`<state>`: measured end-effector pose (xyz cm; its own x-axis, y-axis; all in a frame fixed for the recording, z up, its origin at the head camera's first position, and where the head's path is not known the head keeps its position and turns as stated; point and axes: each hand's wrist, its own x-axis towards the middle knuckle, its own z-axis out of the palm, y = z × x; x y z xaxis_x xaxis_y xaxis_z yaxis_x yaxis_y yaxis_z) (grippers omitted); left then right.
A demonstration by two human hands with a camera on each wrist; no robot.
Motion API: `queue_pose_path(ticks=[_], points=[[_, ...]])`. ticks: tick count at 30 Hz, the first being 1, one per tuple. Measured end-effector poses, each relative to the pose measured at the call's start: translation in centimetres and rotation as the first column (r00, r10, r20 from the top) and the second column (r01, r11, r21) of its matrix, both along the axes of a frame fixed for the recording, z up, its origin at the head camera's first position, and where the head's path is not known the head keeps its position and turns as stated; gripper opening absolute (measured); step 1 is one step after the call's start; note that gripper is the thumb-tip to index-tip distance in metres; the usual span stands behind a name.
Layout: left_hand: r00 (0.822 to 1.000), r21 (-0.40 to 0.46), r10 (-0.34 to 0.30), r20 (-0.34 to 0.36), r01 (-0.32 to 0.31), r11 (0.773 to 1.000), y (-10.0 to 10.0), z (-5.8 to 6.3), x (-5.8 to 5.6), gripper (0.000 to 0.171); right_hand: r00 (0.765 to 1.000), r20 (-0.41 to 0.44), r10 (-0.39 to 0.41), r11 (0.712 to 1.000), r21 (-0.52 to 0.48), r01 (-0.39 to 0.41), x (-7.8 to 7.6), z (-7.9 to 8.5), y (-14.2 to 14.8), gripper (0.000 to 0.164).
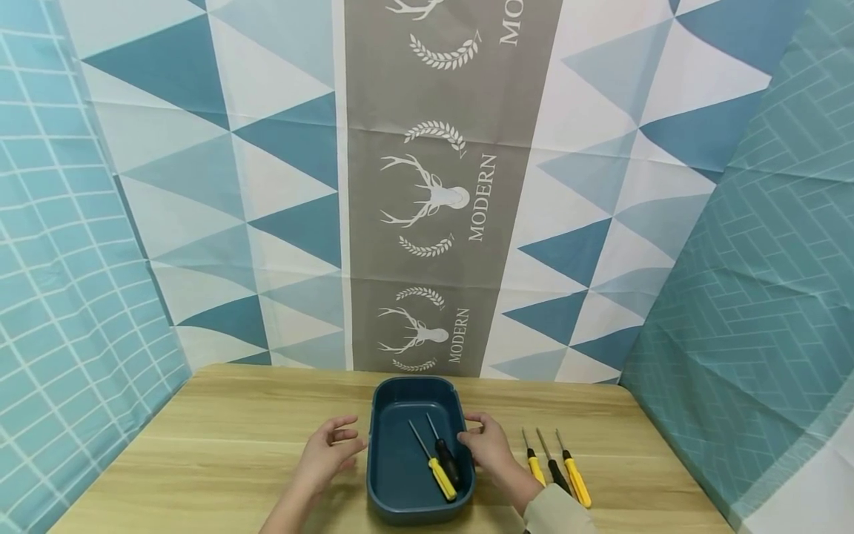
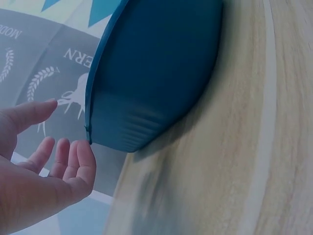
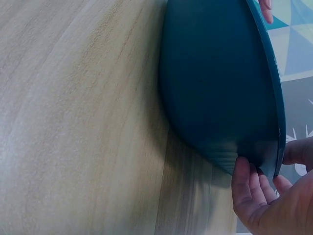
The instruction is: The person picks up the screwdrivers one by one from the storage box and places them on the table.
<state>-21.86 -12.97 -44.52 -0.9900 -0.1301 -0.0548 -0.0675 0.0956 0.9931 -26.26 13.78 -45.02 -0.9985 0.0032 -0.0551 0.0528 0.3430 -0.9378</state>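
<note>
A dark blue plastic bin (image 1: pixel 396 463) stands on the table, its long side running away from me. Inside it, toward the right, lie a yellow-handled screwdriver (image 1: pixel 441 478) and a black-handled screwdriver (image 1: pixel 446 458), side by side. My right hand (image 1: pixel 490 445) grips the bin's right wall; in the right wrist view its fingers (image 3: pixel 247 186) press the outside while the thumb is over the rim. On the bin's left, my left hand (image 1: pixel 327 452) hovers with loosely bent fingers, holding nothing. Its fingertips come close to the rim in the left wrist view.
Three more screwdrivers lie on the wooden table (image 1: pixel 220 460) right of the bin: two yellow-handled, the outer one (image 1: pixel 577 482) farthest right, and a black-handled one (image 1: pixel 557 475) between them. A patterned cloth (image 1: pixel 287 222) hangs behind the table's far edge.
</note>
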Motion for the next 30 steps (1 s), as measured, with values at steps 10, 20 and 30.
queue_pose_path(ticks=[10, 20, 30], points=[[0.998, -0.07, -0.006, -0.067, 0.001, 0.998, 0.8, 0.8, -0.3, 0.052, 0.999, 0.006, 0.035, 0.999, 0.004, -0.035, 0.1, 0.3, 0.1, 0.044], [0.991, -0.175, -0.039, -0.128, 0.016, 0.984, 2.0, 1.8, -0.6, 0.051, 0.999, 0.01, 0.031, 0.999, 0.009, -0.031, 0.0, 0.1, 0.3, 0.043], [0.986, -0.21, -0.083, -0.142, 0.052, 0.976, 3.9, 2.3, -0.7, 0.05, 0.999, 0.005, 0.038, 0.999, 0.01, -0.038, 0.1, 0.1, 0.2, 0.044]])
